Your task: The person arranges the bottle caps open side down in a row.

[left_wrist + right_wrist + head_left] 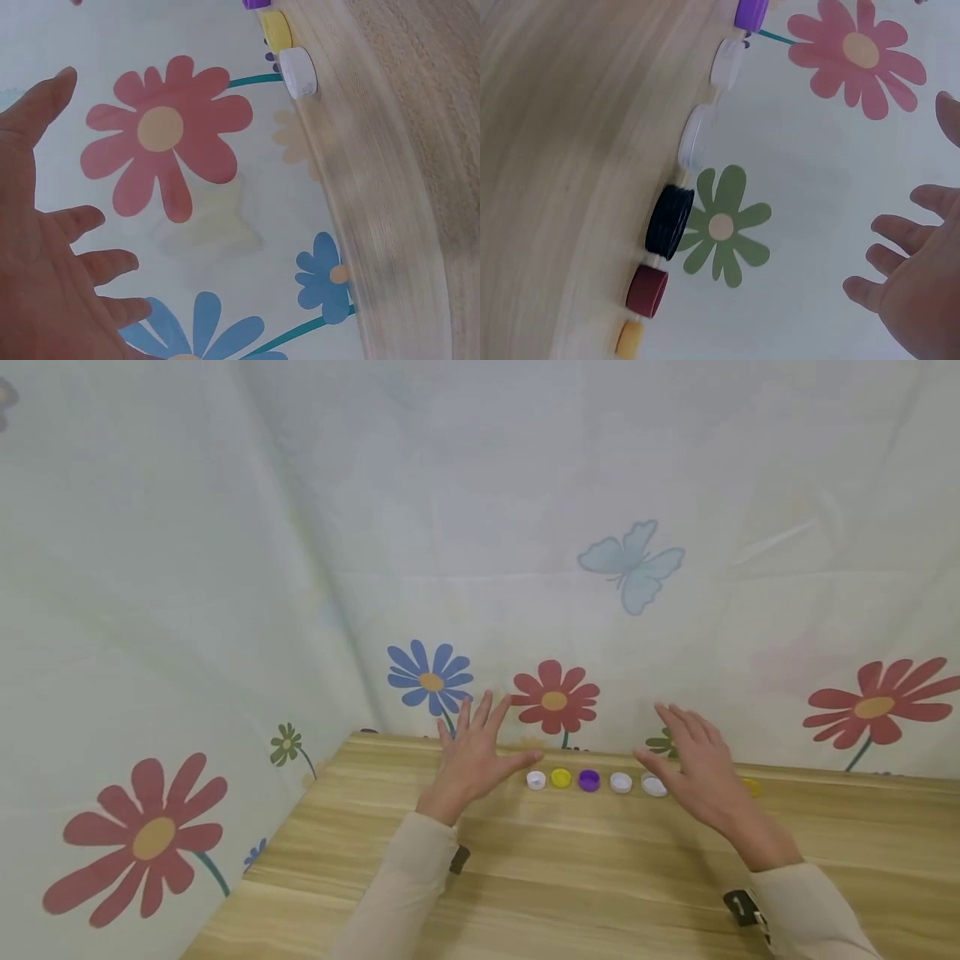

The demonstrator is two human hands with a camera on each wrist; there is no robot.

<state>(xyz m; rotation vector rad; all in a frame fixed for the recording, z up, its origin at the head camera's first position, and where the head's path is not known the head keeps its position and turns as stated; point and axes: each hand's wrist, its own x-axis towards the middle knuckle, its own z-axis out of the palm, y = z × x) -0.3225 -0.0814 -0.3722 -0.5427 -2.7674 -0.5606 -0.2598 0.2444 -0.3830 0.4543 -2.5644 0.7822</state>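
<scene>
A row of bottle caps lies along the table's back edge. In the head view it runs from a white cap (536,780) through a yellow cap (561,777), a purple cap (588,780), a second white cap (620,782) and a larger whitish cap (654,785) to another yellow cap (752,787). My right hand (701,772) hides a black cap (669,223) and a dark red cap (646,291) there; the right wrist view shows both. Fingers spread, my left hand (468,768) hovers by the row's left end. Both hands hold nothing.
The wood-grain table (570,877) meets a pale hanging cloth (510,527) behind and on the left. Printed flowers and a butterfly (633,567) decorate the cloth. Dark straps (741,908) show near both wrists.
</scene>
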